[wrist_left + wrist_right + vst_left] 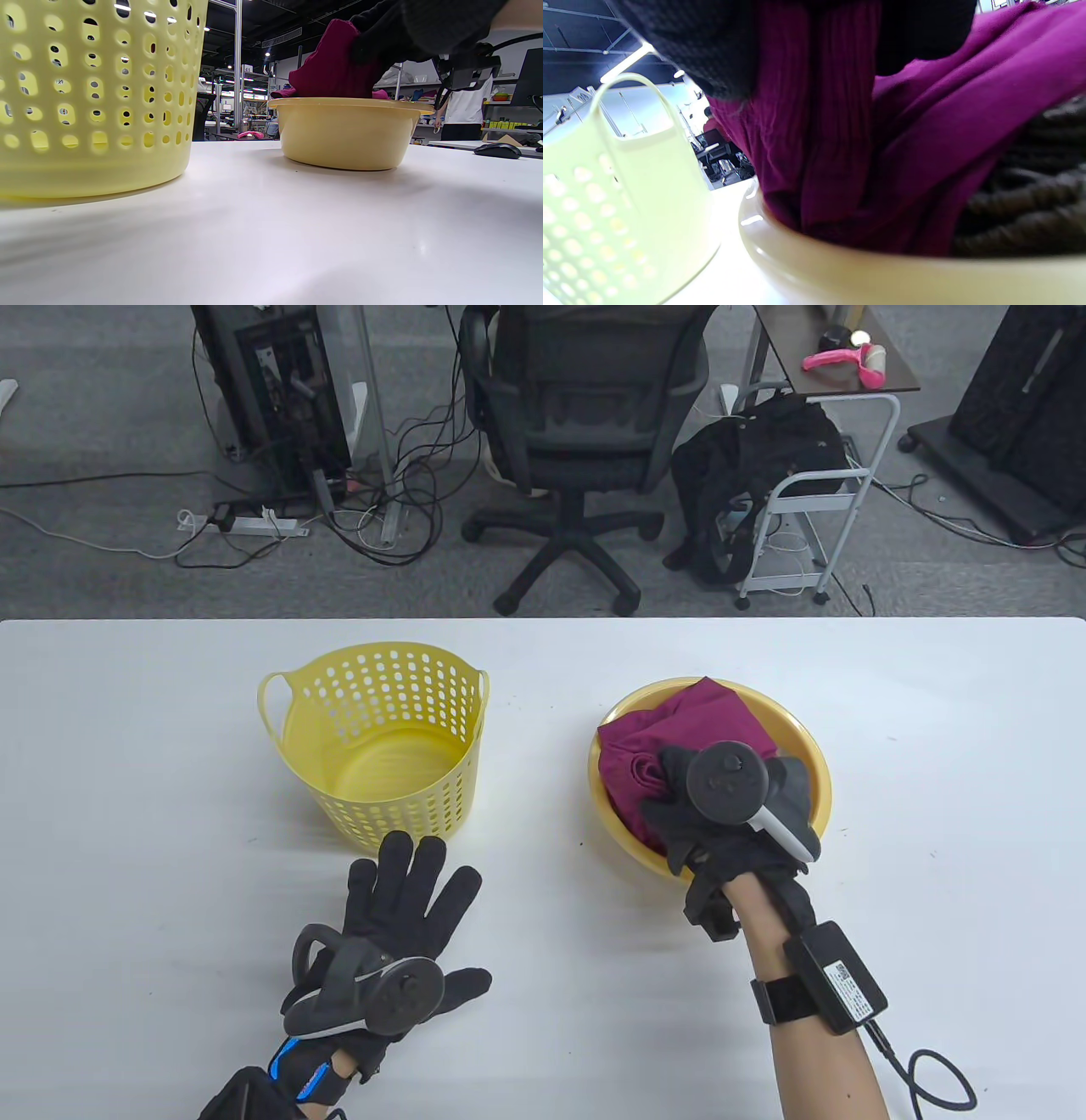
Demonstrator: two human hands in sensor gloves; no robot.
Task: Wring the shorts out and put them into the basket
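Maroon shorts (pixel 679 729) lie bunched in a yellow basin (pixel 806 755) right of centre on the white table. My right hand (pixel 679 793) reaches into the basin and its gloved fingers grip the near part of the shorts (pixel 840 140). In the left wrist view the shorts (pixel 331 63) rise above the basin rim (pixel 348 103) under that hand (pixel 382 42). An empty yellow perforated basket (pixel 382 746) stands left of the basin. My left hand (pixel 407 899) rests flat on the table in front of the basket, fingers spread, holding nothing.
The basket wall (pixel 85 97) fills the left of the left wrist view, and its handle (pixel 628 106) shows in the right wrist view. Beyond the table's far edge stand an office chair (pixel 577 432), a small cart (pixel 814 500) and cables on the floor.
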